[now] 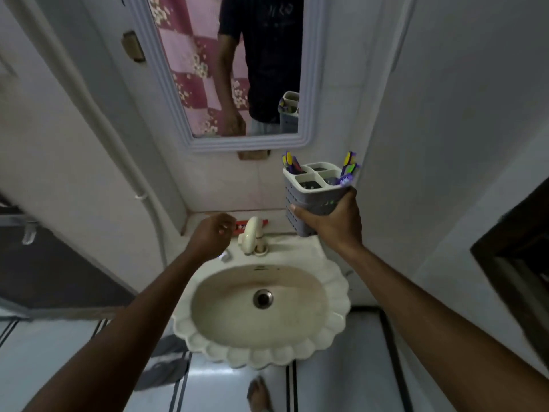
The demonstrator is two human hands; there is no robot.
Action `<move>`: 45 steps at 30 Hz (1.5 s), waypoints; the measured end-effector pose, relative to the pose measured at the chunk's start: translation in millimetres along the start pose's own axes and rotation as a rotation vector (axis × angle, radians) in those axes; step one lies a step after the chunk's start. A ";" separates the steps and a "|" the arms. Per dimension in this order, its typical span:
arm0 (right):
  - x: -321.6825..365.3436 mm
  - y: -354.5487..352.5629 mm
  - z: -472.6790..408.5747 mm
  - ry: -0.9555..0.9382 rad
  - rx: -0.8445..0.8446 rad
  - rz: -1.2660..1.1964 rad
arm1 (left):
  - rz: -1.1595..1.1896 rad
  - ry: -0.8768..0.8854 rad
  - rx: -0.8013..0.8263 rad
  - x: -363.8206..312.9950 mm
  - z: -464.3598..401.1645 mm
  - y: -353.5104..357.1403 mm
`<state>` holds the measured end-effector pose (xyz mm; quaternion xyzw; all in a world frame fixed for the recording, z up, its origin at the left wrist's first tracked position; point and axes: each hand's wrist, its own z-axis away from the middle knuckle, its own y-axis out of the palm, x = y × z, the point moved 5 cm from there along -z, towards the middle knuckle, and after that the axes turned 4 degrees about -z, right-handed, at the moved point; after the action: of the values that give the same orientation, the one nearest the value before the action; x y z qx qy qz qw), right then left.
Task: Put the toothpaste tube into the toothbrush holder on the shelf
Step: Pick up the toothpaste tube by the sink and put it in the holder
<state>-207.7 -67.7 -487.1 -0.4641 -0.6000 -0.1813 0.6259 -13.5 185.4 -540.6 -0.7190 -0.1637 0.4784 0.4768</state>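
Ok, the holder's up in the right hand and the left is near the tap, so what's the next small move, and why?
Probably close the left hand on the toothpaste tube. The red tube lies flat on the shelf behind the tap, right at the fingertips, seemingly not yet gripped. The right hand already holds the toothbrush holder upright, with two of its compartments looking free.

Scalloped cream sink (pixel 335 295) at centre, drain (pixel 263 298) in its bowl. Cream tap (pixel 251 234) at the sink's 12 o'clock. White-framed mirror (pixel 175 93) on the wall above. Sandal (pixel 163 373) on the floor at the sink's 7 o'clock.
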 end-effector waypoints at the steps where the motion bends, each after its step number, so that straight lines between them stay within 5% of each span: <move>1: -10.8 10.2 1.0 0.027 0.009 0.015 | -0.067 -0.002 0.056 17.8 -5.1 11.0; 6: -56.5 52.6 12.9 0.135 0.050 0.082 | -0.485 0.087 0.353 87.8 -26.5 58.3; 17: -133.3 108.1 27.5 0.307 0.029 0.078 | -0.946 0.503 0.341 143.4 -70.7 96.0; 23: -153.4 121.3 31.3 0.299 0.038 0.044 | -0.634 0.314 0.244 141.0 -67.0 87.5; 26: -163.5 124.0 34.6 0.324 0.087 0.069 | -0.220 0.164 0.169 106.4 -62.0 57.1; 30: -171.3 118.1 37.9 0.328 0.135 0.069 | -0.036 0.176 0.126 32.5 -62.1 23.0; 39: -160.7 98.7 40.3 0.283 0.211 -0.007 | -0.485 0.486 0.192 -111.6 -76.2 48.7; 45: -157.1 97.4 38.5 0.295 0.223 -0.011 | -0.553 0.484 0.220 -133.7 -83.1 62.0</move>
<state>-187.4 -39.8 -672.6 -0.3568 -0.5207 -0.1832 0.7537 -22.4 18.5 -514.5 -0.6846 -0.1818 0.1627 0.6869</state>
